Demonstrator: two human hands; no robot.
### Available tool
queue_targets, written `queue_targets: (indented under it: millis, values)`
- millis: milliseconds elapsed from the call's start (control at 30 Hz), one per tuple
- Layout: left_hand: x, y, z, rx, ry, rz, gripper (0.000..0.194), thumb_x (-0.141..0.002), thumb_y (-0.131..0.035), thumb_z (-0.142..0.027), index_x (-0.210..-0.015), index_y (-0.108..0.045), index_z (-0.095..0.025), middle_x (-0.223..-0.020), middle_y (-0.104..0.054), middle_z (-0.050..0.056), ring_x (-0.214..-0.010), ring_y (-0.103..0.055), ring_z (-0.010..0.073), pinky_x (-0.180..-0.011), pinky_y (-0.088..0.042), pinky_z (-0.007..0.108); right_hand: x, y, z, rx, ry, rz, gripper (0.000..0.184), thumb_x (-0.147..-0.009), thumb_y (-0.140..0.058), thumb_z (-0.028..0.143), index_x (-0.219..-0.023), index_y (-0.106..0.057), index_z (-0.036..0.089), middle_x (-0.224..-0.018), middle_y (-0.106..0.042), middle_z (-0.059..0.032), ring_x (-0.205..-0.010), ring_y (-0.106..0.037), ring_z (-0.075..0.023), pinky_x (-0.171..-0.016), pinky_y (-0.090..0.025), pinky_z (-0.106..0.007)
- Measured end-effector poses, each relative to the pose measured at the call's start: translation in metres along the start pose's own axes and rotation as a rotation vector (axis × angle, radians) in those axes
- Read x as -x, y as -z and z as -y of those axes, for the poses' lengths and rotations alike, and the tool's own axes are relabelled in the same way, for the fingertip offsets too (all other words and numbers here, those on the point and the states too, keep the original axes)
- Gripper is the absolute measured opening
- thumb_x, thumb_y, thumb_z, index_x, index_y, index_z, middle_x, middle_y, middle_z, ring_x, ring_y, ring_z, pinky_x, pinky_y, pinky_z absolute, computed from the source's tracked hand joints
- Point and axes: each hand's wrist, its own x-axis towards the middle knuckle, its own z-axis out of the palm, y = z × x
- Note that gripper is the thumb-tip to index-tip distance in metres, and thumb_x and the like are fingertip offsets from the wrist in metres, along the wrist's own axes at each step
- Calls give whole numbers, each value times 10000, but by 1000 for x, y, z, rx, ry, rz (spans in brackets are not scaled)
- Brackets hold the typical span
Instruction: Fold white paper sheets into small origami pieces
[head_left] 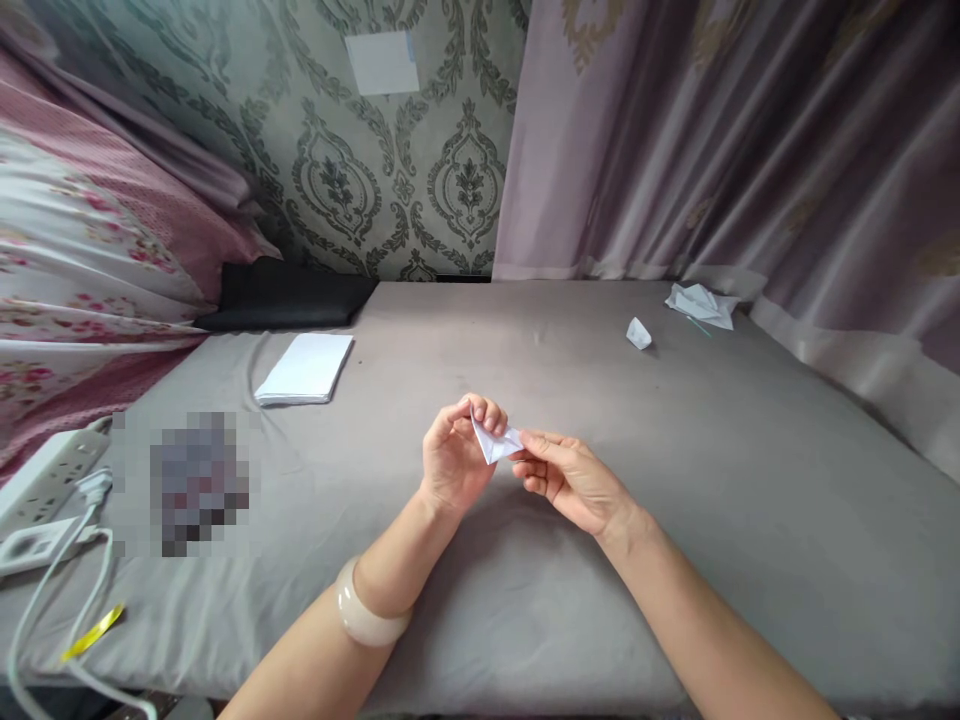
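A small piece of folded white paper [493, 444] is held between my two hands, above the grey cloth surface. My left hand [459, 455] has its fingers curled over the paper's left and upper edge, palm turned partly toward me. From the right, my right hand [574, 475] pinches the paper's pointed right end between thumb and fingers. The paper forms a rough triangle with its lower corner pointing down. My fingers cover parts of its edges. A pale bangle circles my left wrist.
A stack of white paper [307, 368] lies at the left, before a folded black cloth [292, 292]. A small folded paper piece [639, 334] and crumpled papers [703, 305] are at the far right. A power strip [52, 485] with cables and a yellow strip [94, 632] are near left.
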Motion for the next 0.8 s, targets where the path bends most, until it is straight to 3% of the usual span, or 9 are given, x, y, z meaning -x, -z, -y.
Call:
queue_targets:
  millis: [167, 267, 467, 800]
  values:
    - [-2, 0, 2, -128, 9, -115, 187, -809, -583, -320, -802, -685, -163, -879, -651, 51, -847, -597, 167, -737, -465, 278, 0, 1, -1, 67, 116, -113, 208, -729, -753, 339, -842, -750, 164, -772, -732, -57, -636, -685, -121, -524, -541, -172]
    - [-5, 4, 6, -254, -18, -165, 259, -809, -622, -366, -943, -714, -163, -1008, -674, 72, -906, -600, 182, -757, -464, 282, 1, 2, 1, 170, 244, -197, 272, -708, -765, 373, -875, -752, 160, -767, -735, -62, -625, -684, -134, -524, -539, -192]
    - [-10, 14, 10, -484, -113, -177, 327, -797, -671, -417, -992, -726, -160, -692, -596, 0, -666, -525, 102, -660, -416, 222, 1, 3, 5, 363, 413, -322, 346, -688, -760, 426, -880, -752, 139, -735, -737, -74, -620, -675, -160, -527, -536, -237]
    - [-12, 19, 6, -623, -135, -211, 230, -739, -737, -361, -841, -760, -156, -766, -665, 38, -687, -551, 111, -648, -435, 226, -3, 12, 6, 471, 462, -359, 339, -684, -742, 446, -861, -765, 158, -697, -714, -59, -634, -654, -174, -570, -544, -287]
